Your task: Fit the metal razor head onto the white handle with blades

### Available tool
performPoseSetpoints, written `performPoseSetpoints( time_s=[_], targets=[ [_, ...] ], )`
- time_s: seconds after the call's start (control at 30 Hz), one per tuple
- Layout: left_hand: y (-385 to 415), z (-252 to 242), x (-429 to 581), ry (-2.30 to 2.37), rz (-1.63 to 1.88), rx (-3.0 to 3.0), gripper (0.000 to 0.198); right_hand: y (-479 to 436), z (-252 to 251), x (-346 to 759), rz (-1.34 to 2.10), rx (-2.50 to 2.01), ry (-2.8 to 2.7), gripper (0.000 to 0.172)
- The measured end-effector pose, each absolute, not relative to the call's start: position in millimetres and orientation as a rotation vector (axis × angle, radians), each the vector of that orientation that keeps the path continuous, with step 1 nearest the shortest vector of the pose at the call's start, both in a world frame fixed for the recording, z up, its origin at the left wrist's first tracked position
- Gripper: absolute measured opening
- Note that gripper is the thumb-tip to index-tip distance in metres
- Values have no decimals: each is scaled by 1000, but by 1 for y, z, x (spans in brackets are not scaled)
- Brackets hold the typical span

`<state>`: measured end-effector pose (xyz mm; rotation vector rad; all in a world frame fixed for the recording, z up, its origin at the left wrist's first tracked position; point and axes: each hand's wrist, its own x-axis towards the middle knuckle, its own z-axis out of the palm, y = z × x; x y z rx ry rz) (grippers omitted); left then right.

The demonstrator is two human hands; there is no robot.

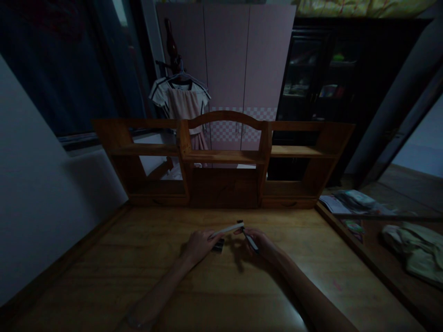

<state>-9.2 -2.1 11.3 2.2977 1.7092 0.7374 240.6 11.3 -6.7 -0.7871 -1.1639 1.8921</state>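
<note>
My left hand is closed around one end of a thin white strip, which slants up to the right. My right hand grips a slim tool with a white and dark handle. Its dark head meets the far end of the strip; the exact kind of tool is too dim to make out. On the wooden desk, just beside my left fingers, lies a small black flat object, partly covered by that hand. Both hands are held just above the desktop.
A wooden shelf unit with open compartments lines the desk's back edge. A white wall borders the left. Papers and a pale cloth bag lie off to the right. Behind stand a pink wardrobe and hanging clothes.
</note>
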Motion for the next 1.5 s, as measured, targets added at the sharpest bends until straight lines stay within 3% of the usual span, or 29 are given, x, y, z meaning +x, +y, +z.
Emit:
performPoseSetpoints(
  time_s=[0.83, 1.5],
  targets=[
    [-4, 14, -8, 1738, 784, 2289, 53, 2, 6, 236, 1861, -716, -1188, 34],
    [-3, 12, -8, 1746, 764, 2305, 51, 14, -13, 238, 1896, -741, -1216, 38]
  ],
)
